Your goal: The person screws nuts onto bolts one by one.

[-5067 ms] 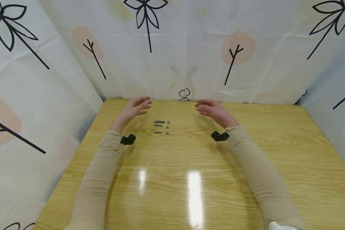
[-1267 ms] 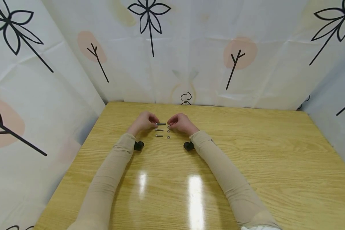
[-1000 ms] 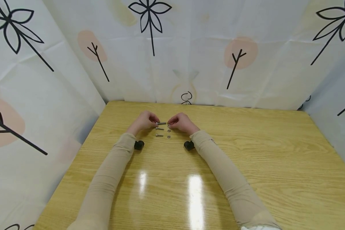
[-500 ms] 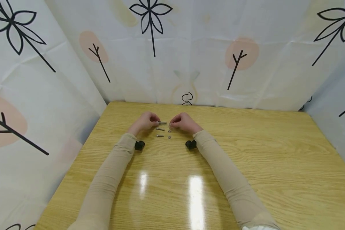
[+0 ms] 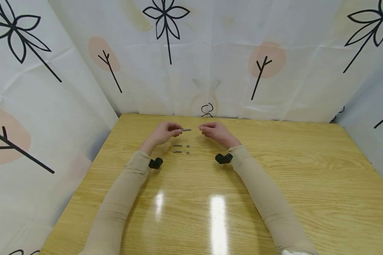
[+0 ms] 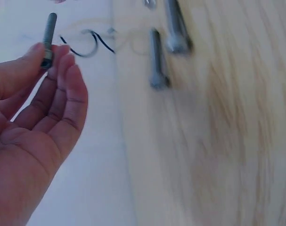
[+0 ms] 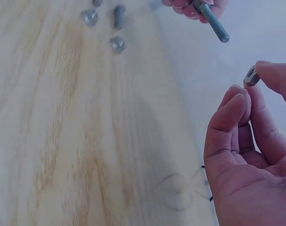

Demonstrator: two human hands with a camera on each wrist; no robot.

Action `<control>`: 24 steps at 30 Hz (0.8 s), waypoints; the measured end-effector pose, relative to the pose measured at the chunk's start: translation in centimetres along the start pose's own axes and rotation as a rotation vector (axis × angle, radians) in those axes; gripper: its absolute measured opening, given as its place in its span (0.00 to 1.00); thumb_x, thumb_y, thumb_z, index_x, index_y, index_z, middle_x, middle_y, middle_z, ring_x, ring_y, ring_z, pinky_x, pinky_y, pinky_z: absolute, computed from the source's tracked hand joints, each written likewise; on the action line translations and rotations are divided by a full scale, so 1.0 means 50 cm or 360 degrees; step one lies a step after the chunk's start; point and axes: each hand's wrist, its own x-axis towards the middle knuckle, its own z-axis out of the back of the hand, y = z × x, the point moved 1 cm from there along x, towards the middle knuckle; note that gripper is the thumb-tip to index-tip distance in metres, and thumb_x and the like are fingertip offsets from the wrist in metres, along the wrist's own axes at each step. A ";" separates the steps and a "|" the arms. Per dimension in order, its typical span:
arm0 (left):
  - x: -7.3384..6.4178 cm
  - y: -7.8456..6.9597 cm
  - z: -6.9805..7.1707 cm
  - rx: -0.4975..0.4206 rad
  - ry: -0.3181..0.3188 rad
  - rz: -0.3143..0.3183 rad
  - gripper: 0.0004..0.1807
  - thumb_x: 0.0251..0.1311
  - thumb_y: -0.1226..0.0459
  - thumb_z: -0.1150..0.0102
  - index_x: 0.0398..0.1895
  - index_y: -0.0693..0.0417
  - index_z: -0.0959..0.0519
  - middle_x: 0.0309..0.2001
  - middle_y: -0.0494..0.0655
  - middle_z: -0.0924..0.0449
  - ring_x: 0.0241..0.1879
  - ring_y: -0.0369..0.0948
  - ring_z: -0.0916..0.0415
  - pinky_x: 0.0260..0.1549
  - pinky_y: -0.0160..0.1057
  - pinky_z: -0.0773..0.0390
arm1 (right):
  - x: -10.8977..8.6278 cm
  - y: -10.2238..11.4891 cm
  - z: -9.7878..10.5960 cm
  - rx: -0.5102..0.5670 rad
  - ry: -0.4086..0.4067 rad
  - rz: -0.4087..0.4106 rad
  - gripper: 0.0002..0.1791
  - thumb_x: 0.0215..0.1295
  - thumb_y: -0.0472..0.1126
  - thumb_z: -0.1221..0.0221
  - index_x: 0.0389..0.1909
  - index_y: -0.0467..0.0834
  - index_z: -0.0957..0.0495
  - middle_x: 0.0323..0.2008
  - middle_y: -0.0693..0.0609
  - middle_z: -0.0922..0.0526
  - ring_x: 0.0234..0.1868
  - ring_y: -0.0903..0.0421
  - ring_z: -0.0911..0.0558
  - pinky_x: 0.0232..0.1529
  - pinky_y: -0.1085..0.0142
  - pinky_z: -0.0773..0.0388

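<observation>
My left hand (image 5: 163,133) pinches a long grey bolt (image 5: 186,130) by its head, raised above the table. In the left wrist view that bolt (image 6: 49,35) stands up between thumb and fingertips. Opposite it, my right hand (image 5: 219,133) pinches a hex nut (image 7: 251,76) between thumb and forefinger, seen best in the right wrist view. A gap separates the nut from the bolt's free end. Nearer me on the table lie two shorter bolts, an upper bolt (image 5: 177,145) and a lower bolt (image 5: 177,151), beside an upper nut (image 5: 188,146) and a lower nut (image 5: 187,153).
The wooden table (image 5: 191,184) runs back to a white printed curtain (image 5: 223,85), just behind the hands. Black wrist cameras, one left (image 5: 155,163) and one right (image 5: 223,158), sit under the wrists.
Both hands came down to the back bolt and nut, and have now lifted them off the table. The right hand has since drawn away to the right.
</observation>
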 end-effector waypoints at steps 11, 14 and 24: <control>-0.020 -0.082 -0.040 -0.0414 -0.0104 -0.0160 0.14 0.65 0.61 0.41 0.49 0.59 0.19 0.41 0.53 0.17 0.44 0.52 0.20 0.49 0.50 0.20 | -0.082 0.016 0.030 0.0585 -0.0088 0.0059 0.13 0.71 0.37 0.46 0.51 0.34 0.26 0.39 0.49 0.22 0.41 0.56 0.23 0.59 0.57 0.27; -0.022 -0.099 -0.052 -0.0548 -0.0084 -0.0191 0.15 0.65 0.62 0.41 0.50 0.62 0.19 0.42 0.56 0.17 0.42 0.47 0.19 0.49 0.48 0.19 | -0.102 0.018 0.034 0.0678 -0.0092 0.0065 0.09 0.71 0.35 0.46 0.47 0.36 0.25 0.37 0.50 0.21 0.39 0.57 0.22 0.47 0.67 0.20; -0.032 -0.137 -0.086 -0.0798 0.0009 -0.0144 0.13 0.64 0.65 0.40 0.48 0.64 0.19 0.40 0.55 0.16 0.41 0.45 0.19 0.49 0.47 0.19 | -0.155 0.025 0.035 0.0972 -0.0066 0.0134 0.07 0.72 0.31 0.49 0.39 0.37 0.21 0.33 0.49 0.20 0.34 0.57 0.21 0.37 0.70 0.20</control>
